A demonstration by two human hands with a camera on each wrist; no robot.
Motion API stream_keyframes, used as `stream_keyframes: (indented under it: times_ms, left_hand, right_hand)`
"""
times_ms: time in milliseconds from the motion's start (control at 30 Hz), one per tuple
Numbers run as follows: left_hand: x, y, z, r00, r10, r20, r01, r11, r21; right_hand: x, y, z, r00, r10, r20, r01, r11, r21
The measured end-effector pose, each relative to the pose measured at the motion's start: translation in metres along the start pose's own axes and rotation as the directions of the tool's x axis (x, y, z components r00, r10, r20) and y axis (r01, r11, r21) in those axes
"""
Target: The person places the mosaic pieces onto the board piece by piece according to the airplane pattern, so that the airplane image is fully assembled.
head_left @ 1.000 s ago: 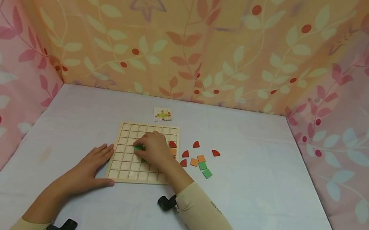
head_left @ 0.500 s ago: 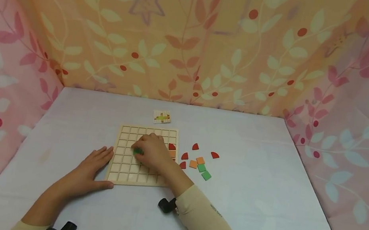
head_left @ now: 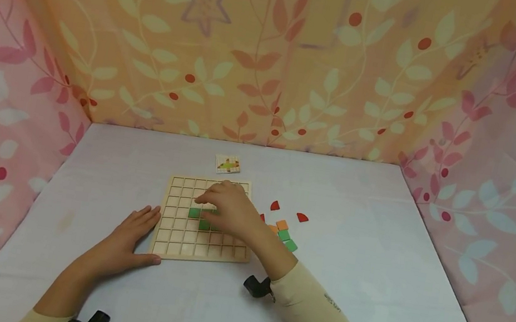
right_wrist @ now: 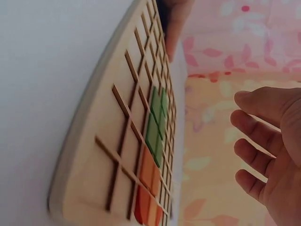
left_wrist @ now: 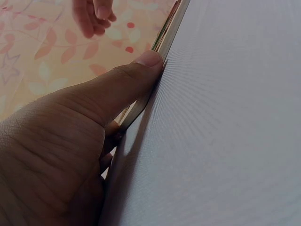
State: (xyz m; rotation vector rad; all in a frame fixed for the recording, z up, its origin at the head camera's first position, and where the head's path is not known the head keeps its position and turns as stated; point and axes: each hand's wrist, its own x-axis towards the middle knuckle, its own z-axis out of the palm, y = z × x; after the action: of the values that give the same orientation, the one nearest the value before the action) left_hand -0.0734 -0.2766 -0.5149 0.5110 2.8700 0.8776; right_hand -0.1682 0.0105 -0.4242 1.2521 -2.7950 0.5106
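Note:
A wooden grid board (head_left: pixel 175 238) lies on the white table. Along its left edge rests my left hand (head_left: pixel 120 243), fingers straight, with the thumb at the near left corner. In the left wrist view that thumb (left_wrist: pixel 131 70) lies against the board's edge. Hovering over the board, my right hand (head_left: pixel 232 210) has loosely bent fingers and holds nothing; the right wrist view shows it apart from the surface. Green square tiles (right_wrist: pixel 153 129) sit in the grid cells, followed by orange tiles (right_wrist: pixel 149 172) and red rounded pieces (right_wrist: pixel 142 207). In the head view my right hand hides part of them.
Right of the board lie loose red quarter-round pieces (head_left: pixel 302 217), orange squares (head_left: pixel 282 225) and green squares (head_left: pixel 291 244). A small picture card (head_left: pixel 227 164) lies behind the board. Patterned cloth walls (head_left: pixel 272 73) stand around the table's back and sides.
My right hand has let go of the green tile, which now sits in a cell, and has lifted and moved to the right. The left hand stays at the board's edge.

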Motion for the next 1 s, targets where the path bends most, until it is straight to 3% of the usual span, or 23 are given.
stream_keyframes:
  times_ms: [500,1000]
  left_hand:
    - [0.000,0.001,0.000,1.000,0.003,-0.009,-0.002,1.000,0.020]
    - [0.000,-0.003,0.001,1.000,0.024,-0.012,-0.024,1.000,0.019]
  right_hand:
    - [-0.063,0.041,-0.045,0.993,-0.066,-0.101,0.079,0.989,0.126]
    - [-0.119,0.080,-0.062,0.990,0.076,-0.122,-0.051,0.979,0.195]
